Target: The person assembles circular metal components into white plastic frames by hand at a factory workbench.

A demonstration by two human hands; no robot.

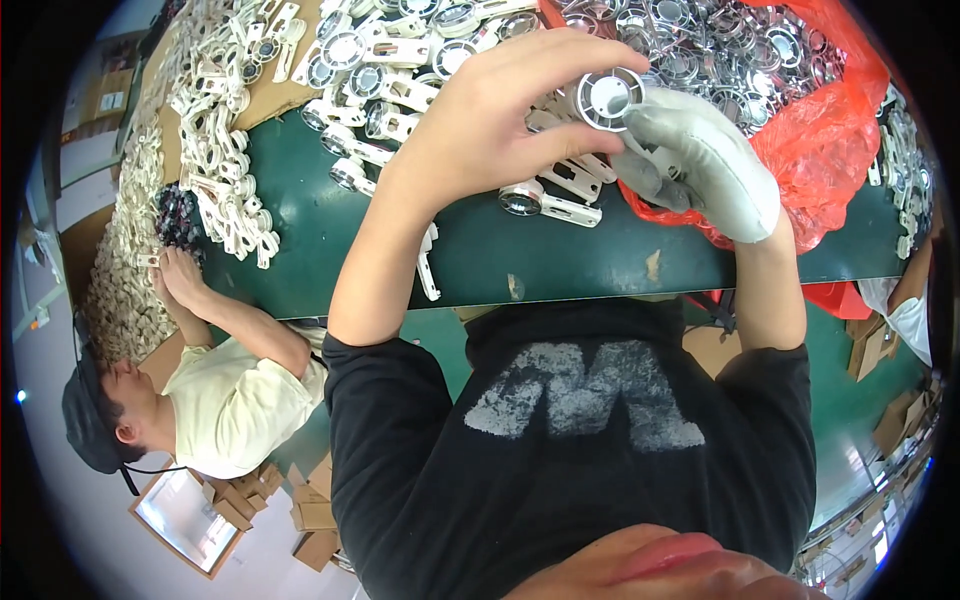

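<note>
At the upper centre of the head view, your bare left hand (490,125) curls its fingers closed around a round, ribbed, white-and-silver metal fitting (608,97). Your right hand (705,160), in a pale grey fabric glove, grips the same fitting from below right. Beneath them: dark green tabletop (540,255). Upper right: red plastic bag (830,150) of shiny silver round parts (700,40). Upper left: heap of white bracket pieces (225,150), which a co-worker's hand (180,275) is touching.

Dark green tabletop (560,255), white-and-silver round parts (380,60), a red plastic bag (830,150) at its right edge, a pale grey glove (715,160).
</note>
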